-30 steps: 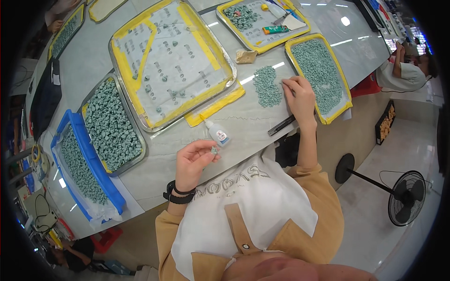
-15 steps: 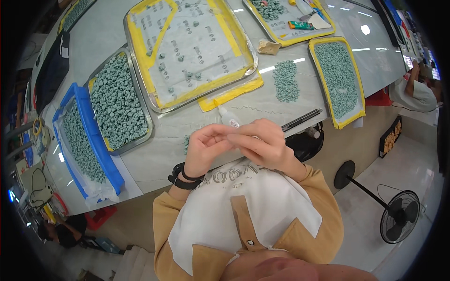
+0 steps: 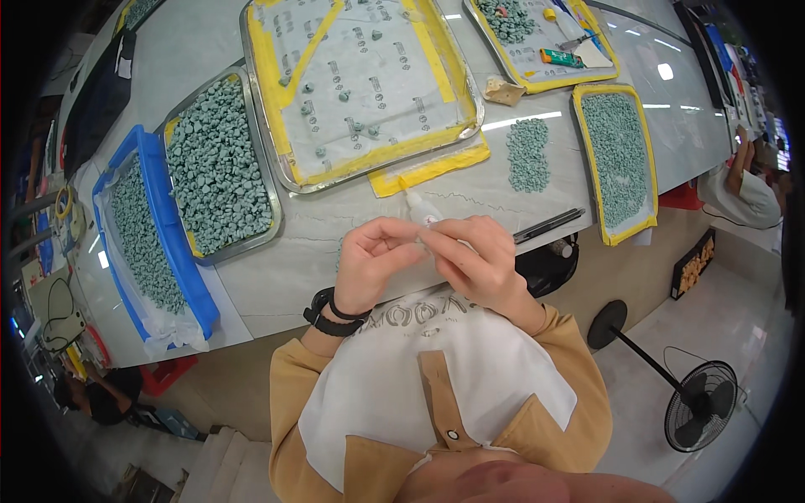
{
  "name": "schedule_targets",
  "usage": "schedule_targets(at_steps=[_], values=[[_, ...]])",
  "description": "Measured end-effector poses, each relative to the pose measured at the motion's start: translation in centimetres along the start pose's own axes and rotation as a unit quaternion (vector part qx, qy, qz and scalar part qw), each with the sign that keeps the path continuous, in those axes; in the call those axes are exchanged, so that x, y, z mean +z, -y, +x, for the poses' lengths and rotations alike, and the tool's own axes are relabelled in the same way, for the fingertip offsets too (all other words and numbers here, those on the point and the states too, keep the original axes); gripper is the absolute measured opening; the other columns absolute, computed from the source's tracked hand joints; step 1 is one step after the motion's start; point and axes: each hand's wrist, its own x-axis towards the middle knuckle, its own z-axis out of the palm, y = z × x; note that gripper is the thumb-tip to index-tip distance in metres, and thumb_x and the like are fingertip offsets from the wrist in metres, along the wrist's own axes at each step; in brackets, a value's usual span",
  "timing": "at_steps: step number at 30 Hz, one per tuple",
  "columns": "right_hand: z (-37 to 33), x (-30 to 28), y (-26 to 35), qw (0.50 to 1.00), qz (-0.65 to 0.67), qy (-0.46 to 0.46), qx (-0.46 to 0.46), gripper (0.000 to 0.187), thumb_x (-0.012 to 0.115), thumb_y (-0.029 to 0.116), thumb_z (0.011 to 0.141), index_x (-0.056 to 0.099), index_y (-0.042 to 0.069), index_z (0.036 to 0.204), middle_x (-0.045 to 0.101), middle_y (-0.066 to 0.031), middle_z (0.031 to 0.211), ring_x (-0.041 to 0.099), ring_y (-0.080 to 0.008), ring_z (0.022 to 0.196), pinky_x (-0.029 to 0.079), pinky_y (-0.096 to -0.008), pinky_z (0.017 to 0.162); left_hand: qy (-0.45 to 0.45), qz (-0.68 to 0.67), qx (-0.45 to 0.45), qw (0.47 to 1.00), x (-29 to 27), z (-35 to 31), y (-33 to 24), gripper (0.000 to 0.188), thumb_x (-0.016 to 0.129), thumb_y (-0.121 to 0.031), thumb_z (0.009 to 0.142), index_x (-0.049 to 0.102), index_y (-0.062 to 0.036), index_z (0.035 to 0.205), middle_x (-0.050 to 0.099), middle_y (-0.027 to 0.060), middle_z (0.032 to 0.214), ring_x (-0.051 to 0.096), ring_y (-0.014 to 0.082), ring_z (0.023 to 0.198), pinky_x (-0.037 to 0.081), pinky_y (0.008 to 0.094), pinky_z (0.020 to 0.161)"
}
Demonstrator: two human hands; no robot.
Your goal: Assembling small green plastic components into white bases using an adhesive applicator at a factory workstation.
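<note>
Close to my chest, at the table's near edge, my left hand (image 3: 367,261) and my right hand (image 3: 480,261) meet at the fingertips. Thumb and forefinger of each hand are pinched together. Whatever lies between them is too small or hidden to make out. Just beyond the fingers a small white squeeze bottle (image 3: 425,210) lies on the table, partly covered by my hands. Right of my right hand rest black tweezers (image 3: 549,226). A patch of small green stones (image 3: 528,155) is spread on the tabletop farther right.
Ahead stands a large paper-lined tray (image 3: 293,183) with a few stones. Left are a metal tray of green stones (image 3: 220,159) and a blue tray (image 3: 178,243). Right, a yellow-edged tray (image 3: 650,168) holds finer stones; behind it another tray (image 3: 537,85) carries tools. A fan (image 3: 700,402) stands on the floor.
The view has shifted a little, so the trays sit slightly farther right. My hands stay together at the fingertips, with the fingers overlapping less and a wider gap below them.
</note>
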Motion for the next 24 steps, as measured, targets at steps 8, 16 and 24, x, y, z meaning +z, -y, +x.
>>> schedule_targets(at_steps=[8,16,24], values=[[0.2,0.4,-0.1,1.000,0.006,-0.018,-0.012,0.040,0.072,0.001,0.060,0.069,0.002,0.099,0.066,-0.0055,0.089,0.058,-0.0199,0.064,0.043,-0.0308,0.053,0.003,-0.007,0.010,1.000,-0.2,-0.1,-0.3,0.022,0.063,0.008,0.084,0.062,0.0052,0.105,0.066,0.0081,0.100,0.064,0.0135,0.092,0.054,0.0285,0.083],[0.0,0.6,1.2,0.999,-0.032,0.021,0.019,0.044,0.070,0.001,0.063,0.068,0.002,0.107,0.066,-0.0068,0.094,0.059,-0.0204,0.068,0.045,-0.0318,0.058,-0.044,0.004,0.015,0.999,-0.3,-0.5,0.5,0.021,0.063,0.009,0.083,0.064,0.0045,0.104,0.065,0.0065,0.101,0.061,0.0093,0.091,0.050,0.0241,0.081],[0.7,0.8,1.2,0.997,-0.027,0.056,0.036,0.053,0.065,-0.007,0.059,0.067,0.001,0.111,0.065,-0.0133,0.103,0.063,-0.0256,0.079,0.049,-0.0337,0.064,-0.075,-0.051,0.047,0.995,-0.2,0.1,0.2,0.020,0.060,0.008,0.086,0.063,0.0039,0.105,0.065,0.0074,0.102,0.061,0.0102,0.094,0.050,0.0245,0.082]])
